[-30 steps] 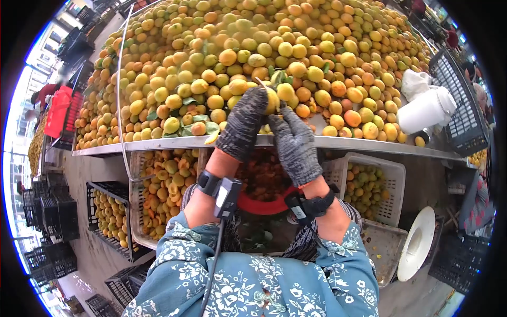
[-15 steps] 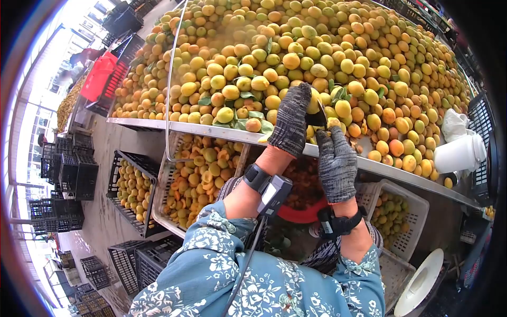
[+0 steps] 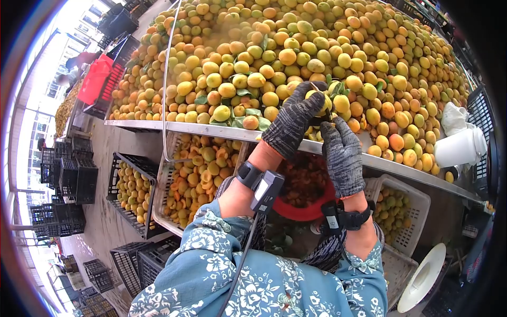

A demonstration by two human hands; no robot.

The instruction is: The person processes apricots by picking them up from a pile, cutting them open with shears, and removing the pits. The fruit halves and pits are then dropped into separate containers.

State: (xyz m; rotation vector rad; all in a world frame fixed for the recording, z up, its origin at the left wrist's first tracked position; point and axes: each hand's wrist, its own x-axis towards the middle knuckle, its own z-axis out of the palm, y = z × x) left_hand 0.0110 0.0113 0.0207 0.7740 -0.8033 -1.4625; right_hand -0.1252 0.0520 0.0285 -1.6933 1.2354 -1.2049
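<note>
My left hand, in a dark grey knitted glove, has its fingers curled round a yellow apricot just above the table's front edge. Beside it my right hand, in a matching glove, pinches a thin dark tool against the fruit. It looks like a small knife, but the fingers hide most of it. Behind both hands rises a large heap of apricots with some green leaves among them. Below them stands a red basin of reddish-brown pieces, partly covered by my forearms.
The metal table edge runs across in front of me, with a thin upright rod. Under it stand a light crate of split apricots, a black crate and another light crate. A white bucket stands right.
Both hands have shifted slightly; my left hand has turned and its fingers now close over the apricot. The dark blade-like shape between the hands shows less, and more of the red basin is visible.
</note>
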